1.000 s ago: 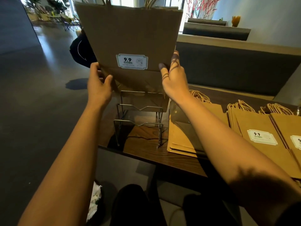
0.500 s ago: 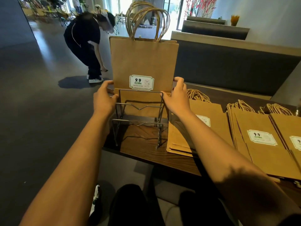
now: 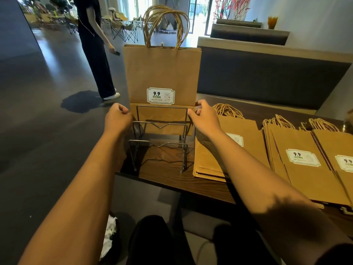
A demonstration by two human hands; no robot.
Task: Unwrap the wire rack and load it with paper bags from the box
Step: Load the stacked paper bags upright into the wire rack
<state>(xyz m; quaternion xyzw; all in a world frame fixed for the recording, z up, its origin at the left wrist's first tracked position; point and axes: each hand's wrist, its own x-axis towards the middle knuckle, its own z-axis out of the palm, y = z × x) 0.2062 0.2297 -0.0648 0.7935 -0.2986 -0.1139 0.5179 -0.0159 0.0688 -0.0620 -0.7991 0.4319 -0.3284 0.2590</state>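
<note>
Wire rack sits at the near left corner of the table, right in front of you. One paper bag stands upright in the rack's rearmost slot, handles up; the two slots nearer you hold nothing. Your left hand is at the bag's left edge, your right hand at its right edge, both level with the rack's top wire. Just right of the rack, a flat bag stack lies under your right forearm. Further right, more flat bags overlap along the table. A bench backrest runs behind the table. A person stands on the floor beyond the rack, left of the upright bag.
</note>
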